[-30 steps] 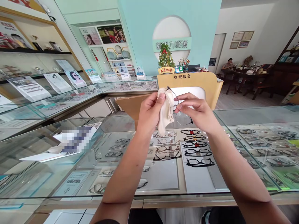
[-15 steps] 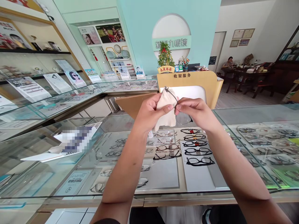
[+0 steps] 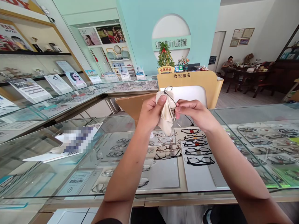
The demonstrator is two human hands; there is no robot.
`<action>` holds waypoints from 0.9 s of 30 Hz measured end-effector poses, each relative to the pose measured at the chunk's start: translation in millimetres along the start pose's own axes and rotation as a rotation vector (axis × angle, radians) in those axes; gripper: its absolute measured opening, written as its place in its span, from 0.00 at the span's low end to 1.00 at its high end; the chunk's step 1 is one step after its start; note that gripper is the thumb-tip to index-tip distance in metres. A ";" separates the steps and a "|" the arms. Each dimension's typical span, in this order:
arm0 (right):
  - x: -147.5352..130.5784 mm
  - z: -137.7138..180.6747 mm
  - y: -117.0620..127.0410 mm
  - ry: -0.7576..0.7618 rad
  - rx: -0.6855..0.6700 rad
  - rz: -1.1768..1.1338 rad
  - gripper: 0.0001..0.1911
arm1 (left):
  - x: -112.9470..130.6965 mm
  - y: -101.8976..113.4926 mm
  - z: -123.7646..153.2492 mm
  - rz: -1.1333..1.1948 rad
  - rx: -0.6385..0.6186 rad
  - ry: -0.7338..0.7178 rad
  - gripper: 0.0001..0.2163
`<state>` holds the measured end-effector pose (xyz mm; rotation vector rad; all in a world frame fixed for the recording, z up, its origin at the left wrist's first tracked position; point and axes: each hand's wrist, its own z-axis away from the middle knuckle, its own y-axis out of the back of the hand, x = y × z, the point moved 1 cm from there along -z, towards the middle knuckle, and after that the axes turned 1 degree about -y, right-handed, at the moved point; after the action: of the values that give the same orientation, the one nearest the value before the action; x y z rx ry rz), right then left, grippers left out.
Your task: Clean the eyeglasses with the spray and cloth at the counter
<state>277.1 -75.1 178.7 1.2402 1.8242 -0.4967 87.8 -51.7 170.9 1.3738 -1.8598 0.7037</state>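
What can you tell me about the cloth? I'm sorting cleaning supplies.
The cloth is small, cream and soft-looking, crumpled rather than flat. The left hand pinches it, thumb on top, against a thin dark-framed pair of glasses that the right hand holds. Its loose end hangs down above the glass counter.

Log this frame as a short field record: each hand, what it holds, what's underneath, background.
left hand: grip closed on a cream cloth, thumb pressed on top
right hand: pinches thin dark-rimmed glasses at the frame
contact: cloth wrapped around one lens; other lens hangs bare by the right hand
below: glass display counter, rows of frames inside
on counter: papers at left
background: cashier desk, small plant, seated person far right
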 end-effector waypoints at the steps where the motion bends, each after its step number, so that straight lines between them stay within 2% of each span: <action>1: 0.3 0.2 2.0 -0.002 0.003 -0.005 0.18 | 0.5 4.6 -1.2 0.007 -0.041 0.021 0.24; 4: 2.1 1.3 7.2 -0.022 0.009 -0.016 0.17 | 2.8 12.2 -3.3 0.020 -0.134 0.052 0.21; 8: 5.4 1.5 9.4 -0.061 0.000 -0.055 0.18 | 5.5 6.9 -2.9 0.008 -0.153 0.024 0.23; 13: 9.7 -0.4 7.7 -0.088 -0.032 -0.072 0.20 | 2.4 1.2 -1.8 0.000 -0.064 0.008 0.24; 18: 13.4 -1.2 2.3 -0.146 -0.143 -0.161 0.19 | -6.3 -2.5 0.2 0.002 -0.009 -0.011 0.23; 23: 21.1 -3.0 -4.8 -0.111 -0.126 -0.236 0.13 | -10.8 -8.6 0.7 -0.120 0.186 -0.165 0.22; 25: 23.2 -3.3 -5.6 -0.103 -0.138 -0.233 0.12 | -10.8 -7.4 0.6 -0.103 0.202 -0.127 0.25; 27: 22.3 -2.7 -3.3 -0.106 -0.119 -0.227 0.14 | -9.2 -3.2 0.0 -0.072 0.148 -0.055 0.26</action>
<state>269.8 -62.3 161.5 0.9153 1.8849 -0.5593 92.6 -47.3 163.5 1.5604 -1.8212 0.7874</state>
